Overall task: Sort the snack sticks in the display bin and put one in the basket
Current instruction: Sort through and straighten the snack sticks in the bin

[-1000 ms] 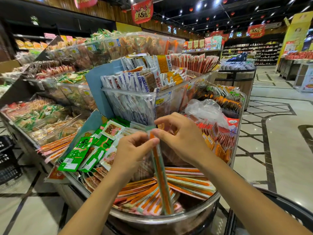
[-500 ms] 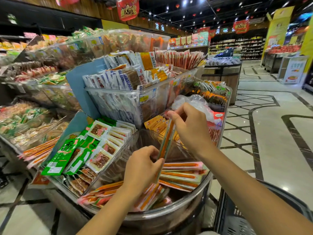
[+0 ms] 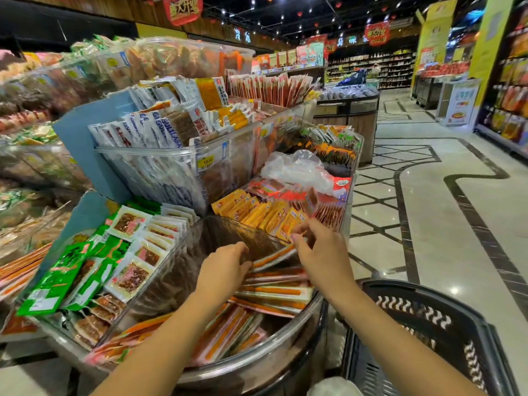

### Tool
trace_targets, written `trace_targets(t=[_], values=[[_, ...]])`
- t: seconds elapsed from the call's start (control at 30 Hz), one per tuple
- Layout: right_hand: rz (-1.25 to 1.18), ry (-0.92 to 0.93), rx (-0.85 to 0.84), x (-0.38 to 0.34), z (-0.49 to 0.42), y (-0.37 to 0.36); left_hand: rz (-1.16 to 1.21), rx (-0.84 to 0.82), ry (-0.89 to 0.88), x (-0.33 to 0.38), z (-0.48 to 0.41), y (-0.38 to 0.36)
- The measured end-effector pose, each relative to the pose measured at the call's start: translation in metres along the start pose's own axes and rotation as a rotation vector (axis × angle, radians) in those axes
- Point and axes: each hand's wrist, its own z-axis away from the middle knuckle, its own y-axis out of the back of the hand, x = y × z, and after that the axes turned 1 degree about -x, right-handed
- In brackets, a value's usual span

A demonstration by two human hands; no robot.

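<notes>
Left hand (image 3: 224, 268): back to the camera, fingers bent down over the lower-left end of one snack stick (image 3: 273, 257). The tips are hidden under the hand, so grip or mere touch cannot be told.

Right hand (image 3: 324, 254): thumb and fingers drawn together at the stick's upper-right end, pinching it; somewhat blurred.

The snack stick: long, thin, orange core in a clear wrapper with pale edges. It lies against the far wall of the display bin (image 3: 257, 364), above the heap. Long axis runs slantwise, low end at the left hand, high end up and right at the right hand.

Other snack sticks (image 3: 274, 291): same orange and clear wrap. Those under the hands are stacked roughly level, lying left to right. Those nearer the front rim lie at an angle, ends toward the camera, partly hidden by the left forearm.

Bin: clear curved wall, metal rim at the front.

Just behind the bin, yellow packets (image 3: 257, 212) stand in a row, touching the right fingertips or very near them. Green packets (image 3: 57, 284) fill the compartment to the left.

Basket (image 3: 428, 324): black plastic, low right, beside the bin, under the right forearm.
</notes>
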Motion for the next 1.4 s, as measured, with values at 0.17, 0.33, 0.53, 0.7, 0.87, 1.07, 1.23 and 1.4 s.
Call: trace_targets(t=[0.17,0.33,0.53,0.7,0.87,1.07,1.23,1.4], values=[[0.406,0.038,-0.018,0.015,0.01,0.001,0.058,-0.188,0.006,0.001,0.001,-0.018],[0.592,0.105,0.029,0.023,0.011,-0.002,0.208,-0.269,0.003,-0.01,0.002,-0.017],[0.523,0.269,0.034,0.001,0.01,-0.009,0.344,-0.139,-0.022,-0.015,0.012,0.018],[0.305,0.335,-0.197,-0.029,0.009,-0.029,0.193,0.246,-0.095,-0.054,0.027,0.078],[0.186,0.346,-0.591,-0.06,0.012,-0.076,0.037,0.385,-0.081,-0.108,0.054,0.098],[0.224,0.317,-0.934,-0.068,0.025,-0.108,0.11,0.225,0.042,-0.138,0.067,0.075],[0.319,0.302,-1.038,-0.063,0.029,-0.107,0.124,0.229,0.065,-0.138,0.066,0.071],[0.318,0.305,-1.148,-0.06,0.032,-0.109,0.154,0.225,0.071,-0.14,0.067,0.07]])
